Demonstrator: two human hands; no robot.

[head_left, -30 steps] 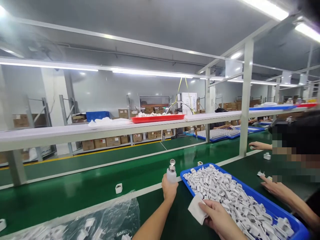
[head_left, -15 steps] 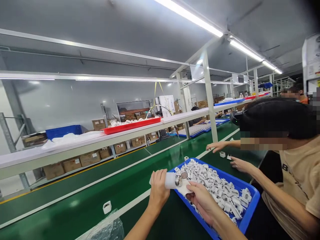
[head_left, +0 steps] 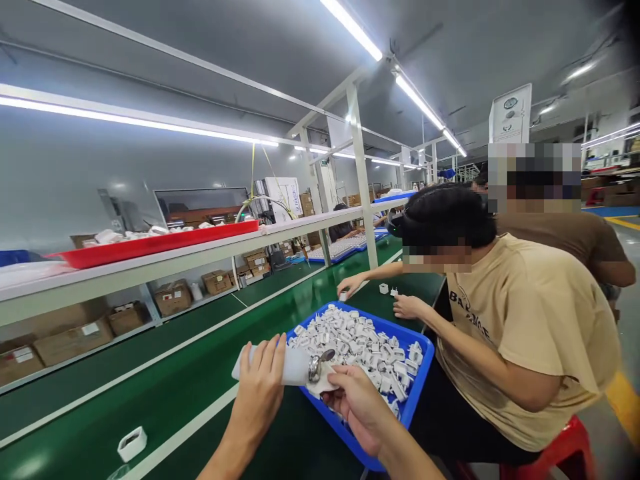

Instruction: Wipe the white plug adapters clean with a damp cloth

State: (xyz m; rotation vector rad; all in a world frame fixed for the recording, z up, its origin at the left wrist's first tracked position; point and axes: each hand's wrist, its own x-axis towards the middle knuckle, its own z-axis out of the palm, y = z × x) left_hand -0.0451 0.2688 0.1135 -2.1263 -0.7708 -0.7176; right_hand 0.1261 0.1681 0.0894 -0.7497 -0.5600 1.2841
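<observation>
Room: a factory hall with long tube lights under a grey ceiling, cardboard boxes along the far wall.
Surface: a green conveyor belt [head_left: 165,373] with white lines runs from the near left to the far right; above it a white shelf [head_left: 210,250] carries a red tray [head_left: 150,243] with white parts.
Left hand: the left hand [head_left: 260,390] grips a white dispenser bottle [head_left: 287,365], fingers [head_left: 267,353] wrapped around its body. The bottle lies tilted on its side, the metal cap [head_left: 315,365] pointing right.
Right hand: the right hand [head_left: 357,407] holds a white cloth [head_left: 327,383] pinched in its fingers, pressed against the metal cap of the bottle.
Place of bottle: in the air, just over the near corner of the blue tray [head_left: 395,420].
Blue tray: it is full of small white plastic adapters [head_left: 360,343], heaped loosely.
On the belt: a single white adapter [head_left: 132,443] stands near the left bottom, well apart from the tray.
Co-worker: a person in a beige T-shirt [head_left: 525,320] sits on a red stool [head_left: 560,447] at the right, both hands on the belt beyond the tray, near a few white pieces [head_left: 387,290].
Behind: another person in a brown shirt [head_left: 565,233].
</observation>
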